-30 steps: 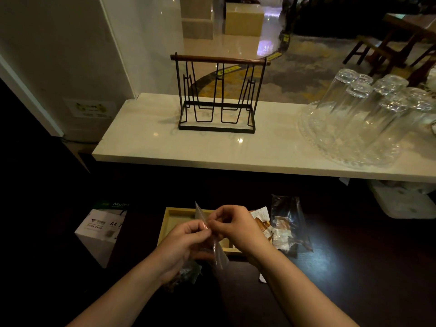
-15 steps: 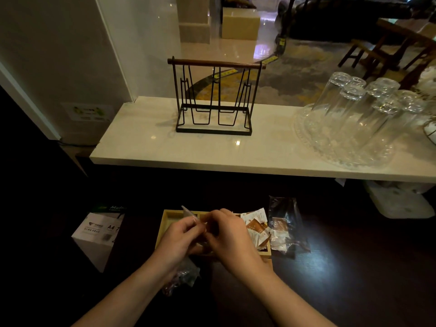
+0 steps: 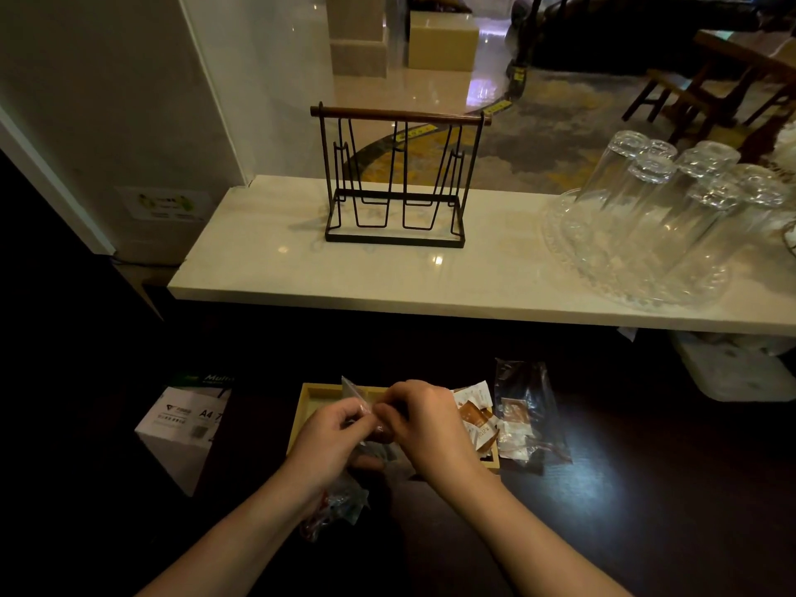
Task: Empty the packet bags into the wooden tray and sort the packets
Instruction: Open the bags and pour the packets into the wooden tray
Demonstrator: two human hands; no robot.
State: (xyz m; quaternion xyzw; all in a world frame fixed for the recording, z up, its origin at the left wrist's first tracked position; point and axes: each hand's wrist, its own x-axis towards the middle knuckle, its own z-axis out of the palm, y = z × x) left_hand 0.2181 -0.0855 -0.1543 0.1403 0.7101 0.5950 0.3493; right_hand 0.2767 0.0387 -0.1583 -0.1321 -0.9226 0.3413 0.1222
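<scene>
Pale wooden tray [image 3: 308,396], brown-and-white packets [image 3: 476,417], clear bag [image 3: 351,387], cream marble counter [image 3: 430,277], black wire rack [image 3: 396,183]

Wood, clear plastic and polished stone in front of you

Your tray [image 3: 301,413] is pale matt wood; the bag [image 3: 527,407] beside it is glossy clear plastic (crinkled), the shelf [image 3: 267,269] polished stone, the rack [image 3: 396,183] thin black metal wire, the glasses [image 3: 672,200] clear glass.

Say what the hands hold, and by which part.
Both hands, left and right, pinch a clear bag by its top edge, over the tray.
</scene>
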